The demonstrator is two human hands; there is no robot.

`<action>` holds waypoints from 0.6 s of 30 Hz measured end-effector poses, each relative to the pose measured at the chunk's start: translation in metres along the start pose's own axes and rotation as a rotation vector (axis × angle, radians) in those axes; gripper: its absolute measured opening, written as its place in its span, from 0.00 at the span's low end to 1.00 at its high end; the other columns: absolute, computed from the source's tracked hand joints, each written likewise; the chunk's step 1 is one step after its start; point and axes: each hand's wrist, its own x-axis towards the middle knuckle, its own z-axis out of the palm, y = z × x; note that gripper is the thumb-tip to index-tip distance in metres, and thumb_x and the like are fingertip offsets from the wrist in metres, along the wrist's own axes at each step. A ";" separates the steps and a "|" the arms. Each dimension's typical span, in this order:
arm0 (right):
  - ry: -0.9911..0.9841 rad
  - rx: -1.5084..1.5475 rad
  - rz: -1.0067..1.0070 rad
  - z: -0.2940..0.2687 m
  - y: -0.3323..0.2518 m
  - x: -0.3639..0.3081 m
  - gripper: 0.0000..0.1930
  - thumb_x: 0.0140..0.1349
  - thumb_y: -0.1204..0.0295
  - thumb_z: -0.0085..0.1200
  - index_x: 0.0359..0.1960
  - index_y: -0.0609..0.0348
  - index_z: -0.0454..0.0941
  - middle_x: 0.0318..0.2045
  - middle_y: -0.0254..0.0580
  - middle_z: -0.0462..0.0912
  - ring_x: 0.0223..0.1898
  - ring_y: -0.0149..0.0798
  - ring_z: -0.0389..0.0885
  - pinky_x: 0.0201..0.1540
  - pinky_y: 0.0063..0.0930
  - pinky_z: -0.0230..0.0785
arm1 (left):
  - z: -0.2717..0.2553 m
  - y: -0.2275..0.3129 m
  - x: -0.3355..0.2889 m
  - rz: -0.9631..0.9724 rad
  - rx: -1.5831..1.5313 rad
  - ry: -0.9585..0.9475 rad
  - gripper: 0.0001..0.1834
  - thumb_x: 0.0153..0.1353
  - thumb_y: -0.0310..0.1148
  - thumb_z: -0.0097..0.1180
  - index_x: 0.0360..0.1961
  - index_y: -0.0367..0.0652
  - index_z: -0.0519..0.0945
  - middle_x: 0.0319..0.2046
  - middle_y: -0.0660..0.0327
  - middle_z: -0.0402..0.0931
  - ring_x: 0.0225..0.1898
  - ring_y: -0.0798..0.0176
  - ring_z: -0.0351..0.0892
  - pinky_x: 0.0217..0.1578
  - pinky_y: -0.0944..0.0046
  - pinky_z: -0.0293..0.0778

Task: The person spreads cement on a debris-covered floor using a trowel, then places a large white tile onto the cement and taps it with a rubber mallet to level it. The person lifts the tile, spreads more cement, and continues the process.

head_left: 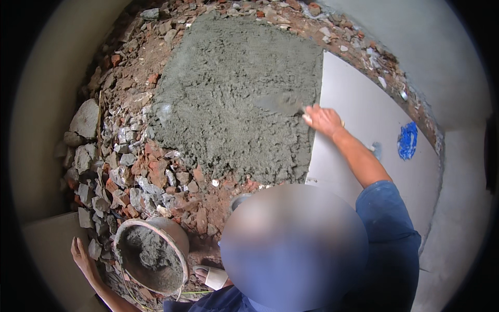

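My right hand [323,119] is closed around the handle of a trowel [280,103]. The trowel's mortar-smeared blade lies flat on a broad bed of wet grey mortar [223,78], close to its right edge. Right beside that bed is a large pale floor tile [348,104], and my right forearm passes over it. At the lower left, my left hand [81,255] is empty, its fingers stretched out and slightly apart next to the wall. A tilted bucket [179,236] stands just right of that hand, with grey mortar [150,252] inside.
Broken brick and stone rubble [148,161] covers the ground left of the mortar and along its far side. A big grey stone [86,118] sits near the left wall. Blue marking [407,141] shows on the tile. A sandalled foot [210,275] is beside the bucket. Walls bound both sides.
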 end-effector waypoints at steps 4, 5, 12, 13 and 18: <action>0.019 0.053 -0.096 -0.012 -0.003 0.016 0.19 0.67 0.51 0.42 0.42 0.54 0.70 0.36 0.52 0.78 0.32 0.54 0.83 0.35 0.48 0.77 | -0.006 -0.009 -0.009 -0.139 -0.163 0.066 0.28 0.69 0.44 0.49 0.60 0.31 0.69 0.58 0.46 0.70 0.59 0.53 0.70 0.60 0.59 0.64; -0.010 0.041 -0.156 -0.012 -0.005 0.015 0.19 0.67 0.51 0.42 0.42 0.54 0.70 0.36 0.52 0.78 0.33 0.55 0.83 0.35 0.48 0.77 | -0.005 -0.011 -0.012 -0.199 -0.138 0.050 0.29 0.69 0.45 0.49 0.60 0.31 0.69 0.58 0.46 0.70 0.59 0.53 0.70 0.60 0.58 0.64; 0.085 0.138 0.143 -0.013 0.009 0.086 0.21 0.66 0.51 0.42 0.43 0.56 0.73 0.35 0.55 0.82 0.34 0.56 0.83 0.40 0.49 0.76 | -0.003 -0.013 -0.021 -0.253 -0.099 0.002 0.31 0.68 0.47 0.50 0.59 0.30 0.69 0.58 0.45 0.70 0.59 0.52 0.70 0.59 0.57 0.64; 0.072 0.180 0.234 -0.016 0.011 0.095 0.22 0.66 0.51 0.42 0.44 0.57 0.74 0.36 0.56 0.82 0.35 0.56 0.83 0.42 0.49 0.75 | -0.003 -0.013 -0.021 -0.231 -0.058 0.029 0.31 0.68 0.48 0.50 0.59 0.29 0.69 0.58 0.45 0.70 0.59 0.51 0.70 0.59 0.57 0.64; -0.028 1.044 0.514 -0.020 0.000 0.073 0.23 0.66 0.51 0.42 0.43 0.63 0.72 0.26 0.49 0.79 0.20 0.46 0.79 0.27 0.42 0.73 | -0.002 -0.029 -0.036 -0.291 -0.070 0.064 0.31 0.67 0.49 0.51 0.57 0.29 0.72 0.57 0.44 0.70 0.58 0.49 0.70 0.59 0.56 0.64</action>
